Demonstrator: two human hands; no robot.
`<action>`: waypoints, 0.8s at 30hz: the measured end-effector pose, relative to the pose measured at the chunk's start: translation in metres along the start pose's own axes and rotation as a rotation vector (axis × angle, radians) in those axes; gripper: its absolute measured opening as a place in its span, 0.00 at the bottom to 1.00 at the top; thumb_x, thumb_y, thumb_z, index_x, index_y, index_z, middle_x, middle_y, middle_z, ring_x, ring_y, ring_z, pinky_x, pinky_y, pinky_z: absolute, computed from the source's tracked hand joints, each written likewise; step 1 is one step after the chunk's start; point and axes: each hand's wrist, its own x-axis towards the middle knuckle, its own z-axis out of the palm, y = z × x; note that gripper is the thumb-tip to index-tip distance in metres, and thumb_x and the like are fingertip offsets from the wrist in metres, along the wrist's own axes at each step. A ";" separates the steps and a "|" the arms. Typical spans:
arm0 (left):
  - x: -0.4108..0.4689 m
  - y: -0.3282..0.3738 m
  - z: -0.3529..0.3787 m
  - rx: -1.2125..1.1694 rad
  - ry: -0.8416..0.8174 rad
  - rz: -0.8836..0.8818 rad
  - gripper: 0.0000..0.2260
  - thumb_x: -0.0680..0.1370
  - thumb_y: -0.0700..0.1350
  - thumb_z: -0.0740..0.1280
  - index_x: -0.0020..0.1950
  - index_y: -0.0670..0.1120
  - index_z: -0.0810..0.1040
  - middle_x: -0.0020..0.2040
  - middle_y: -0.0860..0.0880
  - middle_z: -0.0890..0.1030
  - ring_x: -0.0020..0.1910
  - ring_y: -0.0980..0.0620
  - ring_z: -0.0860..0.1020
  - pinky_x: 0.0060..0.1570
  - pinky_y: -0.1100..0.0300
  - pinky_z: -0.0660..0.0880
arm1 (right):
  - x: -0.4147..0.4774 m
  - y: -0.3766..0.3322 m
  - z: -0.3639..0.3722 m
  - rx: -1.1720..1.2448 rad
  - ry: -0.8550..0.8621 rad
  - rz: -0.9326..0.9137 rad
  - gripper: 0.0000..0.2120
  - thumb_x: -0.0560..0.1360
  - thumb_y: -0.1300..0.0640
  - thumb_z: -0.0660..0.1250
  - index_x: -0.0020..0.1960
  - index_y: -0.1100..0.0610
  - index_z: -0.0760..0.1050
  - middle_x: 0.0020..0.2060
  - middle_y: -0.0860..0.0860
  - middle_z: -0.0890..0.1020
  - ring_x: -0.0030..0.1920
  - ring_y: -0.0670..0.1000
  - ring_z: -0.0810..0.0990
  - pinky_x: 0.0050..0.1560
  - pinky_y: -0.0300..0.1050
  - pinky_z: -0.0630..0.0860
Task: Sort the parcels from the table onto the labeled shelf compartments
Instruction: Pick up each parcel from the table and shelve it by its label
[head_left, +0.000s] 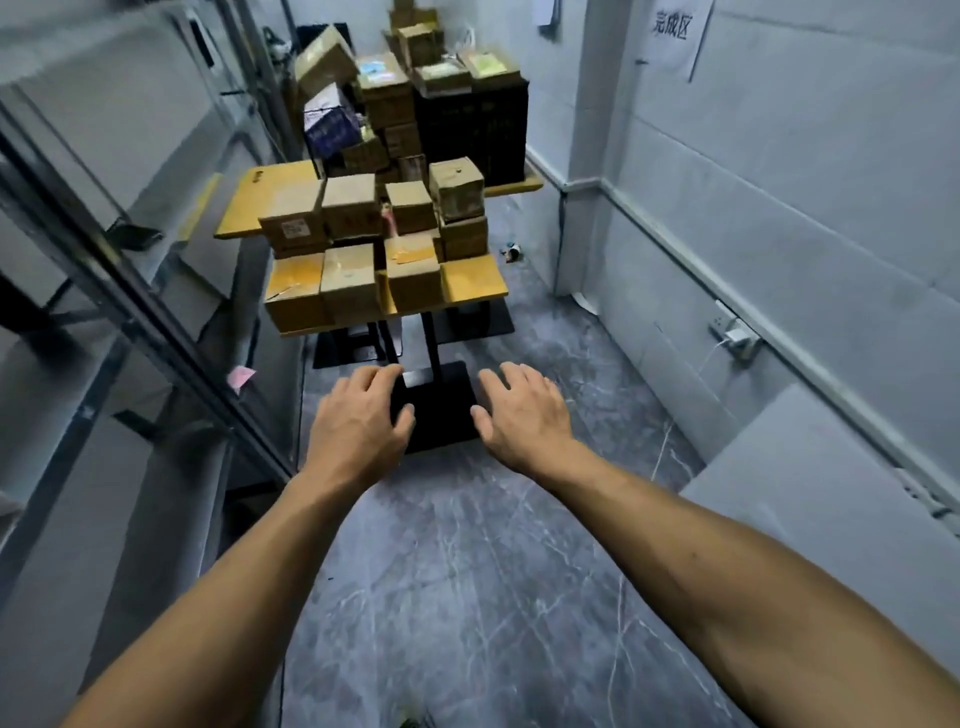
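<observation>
Both the left hand (358, 415) and the right hand (519, 410) are held out palms down, fingers loosely spread and holding nothing, level with each other and well short of the small yellow table (475, 280). The cardboard parcels (349, 283) sit straight ahead and higher, their front row running side to side along the near edge. The left hand lines up with that row, and I'd reckon it the handier, being on the side of the metal shelf rack (130, 291).

Dark grey marble-patterned floor (467, 597), white veins. Pale grey panelled wall (805, 182), right side. White paper sign (672, 31), printed characters, high on it. White wall socket (735, 335), charger plugged in. Yellow-topped table (472, 278), black pedestal base.
</observation>
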 end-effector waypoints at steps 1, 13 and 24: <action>0.013 0.000 0.003 -0.002 -0.004 0.006 0.23 0.79 0.52 0.63 0.73 0.48 0.68 0.66 0.46 0.74 0.63 0.43 0.72 0.60 0.47 0.69 | 0.010 0.003 0.001 0.000 -0.006 0.012 0.21 0.79 0.46 0.61 0.68 0.55 0.70 0.63 0.56 0.74 0.65 0.60 0.71 0.64 0.58 0.69; 0.198 -0.071 0.040 -0.015 -0.031 0.064 0.24 0.79 0.53 0.63 0.73 0.49 0.67 0.67 0.48 0.73 0.63 0.47 0.72 0.61 0.51 0.69 | 0.205 0.019 0.038 -0.032 -0.046 0.026 0.20 0.79 0.45 0.60 0.67 0.53 0.70 0.62 0.54 0.75 0.64 0.58 0.72 0.62 0.56 0.70; 0.350 -0.096 0.086 -0.061 -0.091 0.010 0.24 0.79 0.55 0.62 0.74 0.52 0.65 0.67 0.51 0.73 0.64 0.51 0.70 0.65 0.53 0.68 | 0.363 0.046 0.068 0.063 -0.044 -0.010 0.20 0.78 0.44 0.62 0.67 0.52 0.69 0.60 0.53 0.75 0.61 0.58 0.74 0.59 0.56 0.72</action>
